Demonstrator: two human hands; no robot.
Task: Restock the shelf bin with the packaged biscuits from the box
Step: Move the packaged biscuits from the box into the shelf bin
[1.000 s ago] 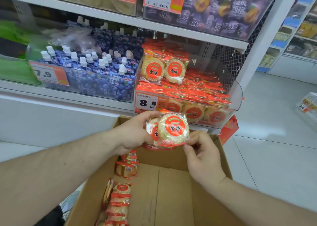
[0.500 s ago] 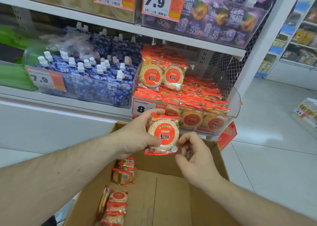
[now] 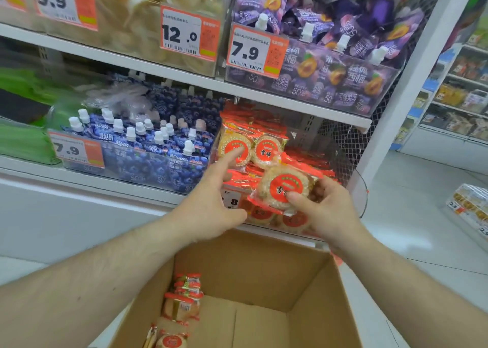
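My right hand (image 3: 327, 213) grips a packaged biscuit (image 3: 280, 186), round with a red label and orange wrapper ends, and holds it over the front of the clear shelf bin (image 3: 361, 189). The bin holds several of the same packs, two of them standing upright at its back left. My left hand (image 3: 211, 199) holds nothing, and its outstretched index finger touches the left upright pack (image 3: 232, 142). Below my arms stands the open cardboard box (image 3: 311, 292), with several biscuit packs (image 3: 182, 305) lying along its left wall.
A bin of blue spouted jelly pouches (image 3: 148, 146) sits directly left of the biscuit bin. Purple pouches (image 3: 338, 64) fill the bin on the shelf above. A white upright post (image 3: 406, 88) stands to the right, with tiled floor (image 3: 412, 215) and more shelves beyond.
The biscuit pack passed from my left hand to my right hand. Both hands rose from above the box to the bin, and my left index finger now touches an upright pack.
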